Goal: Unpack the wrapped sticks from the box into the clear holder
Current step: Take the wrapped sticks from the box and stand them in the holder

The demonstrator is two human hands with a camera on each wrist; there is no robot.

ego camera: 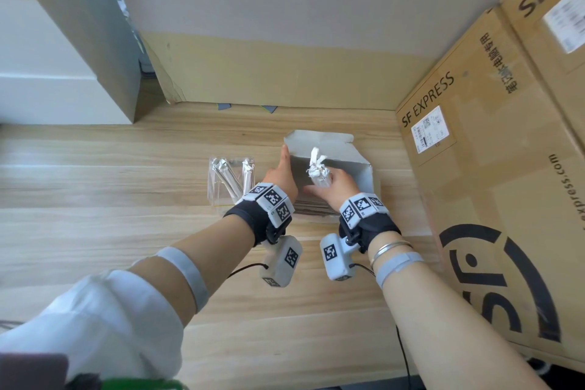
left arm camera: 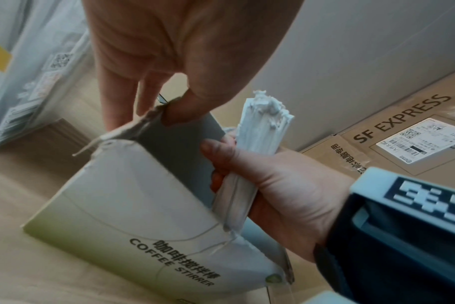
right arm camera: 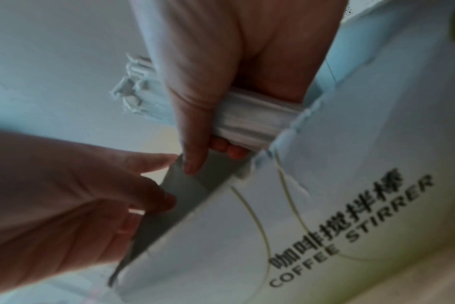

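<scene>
- Nearest the camera, two bare forearms over the wooden tabletop (ego camera: 95,184), each wrist strapped with a marker-covered tracker.
- Right hand (ego camera: 337,188) wrapped round a bundle of wrapped sticks (ego camera: 318,172), fingers and thumb curled tight about the middle, frayed paper ends poking up out of the fist.
- From the left wrist view, same bundle (left arm camera: 249,162) seen half out of the box mouth, lower ends down behind the torn front edge.
- Left hand (ego camera: 281,177) on the left edge of the box, thumb hooked inside the grey inner wall and fingers outside, pinching that torn corner.
- Coffee stirrer box (ego camera: 329,168) open-topped between the two hands, white outside, grey inside, rear flap standing up; printed "COFFEE STIRRER" on the front panel (left arm camera: 133,216).
- Just left of the box, touching or nearly so, clear holder (ego camera: 218,187) upright on the table with a few wrapped sticks leaning inside.
- To the right, big SF Express carton (ego camera: 493,149) close beside the box, a second one stacked above.
- Farthest back, a flat cardboard sheet (ego camera: 269,73) propped against the wall.
</scene>
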